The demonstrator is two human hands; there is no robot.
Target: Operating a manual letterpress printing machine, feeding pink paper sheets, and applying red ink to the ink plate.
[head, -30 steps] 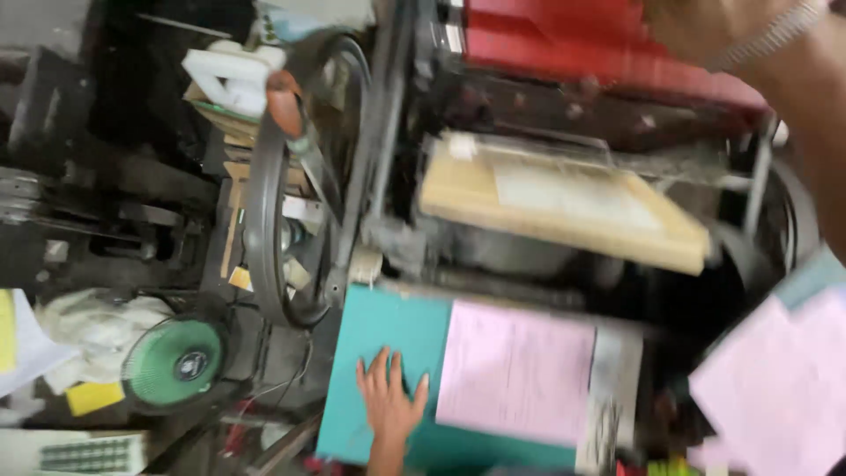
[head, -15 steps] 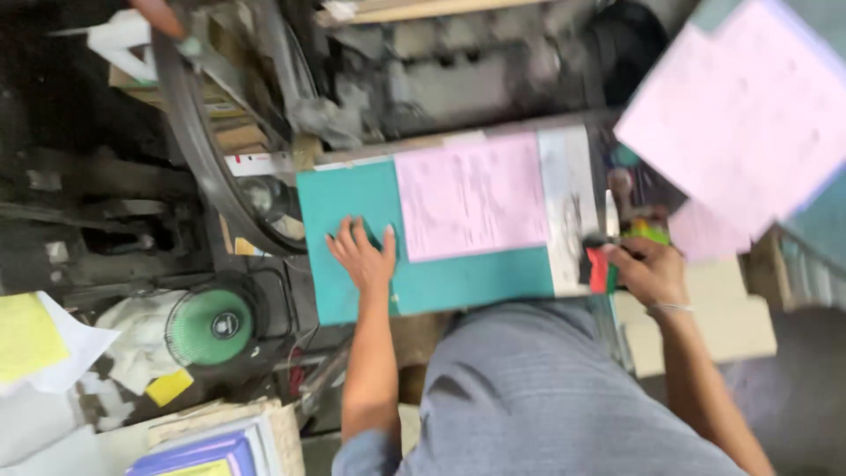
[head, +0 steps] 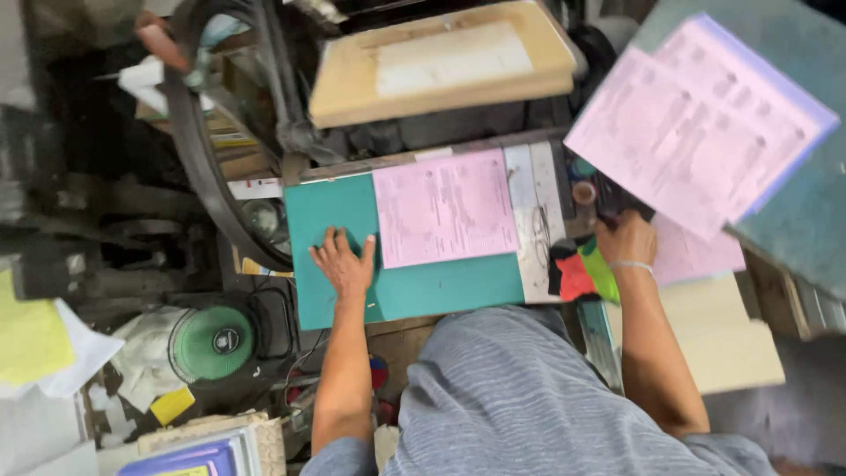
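A person's left hand (head: pixel 345 263) lies flat, fingers spread, on a teal board (head: pixel 326 220), holding nothing, just beside a pink sheet (head: pixel 443 207). The right hand (head: pixel 624 238) reaches pink sheets (head: pixel 696 132); its grip cannot be told. Loose sheets could likely slide off.

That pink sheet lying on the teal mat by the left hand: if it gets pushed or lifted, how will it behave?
The pink sheet looks like one thin paper, so probably floppy and very light. It lies flat and loose on the teal mat, so a push would likely slide it. The left hand rests on the mat beside it, not pinning it.
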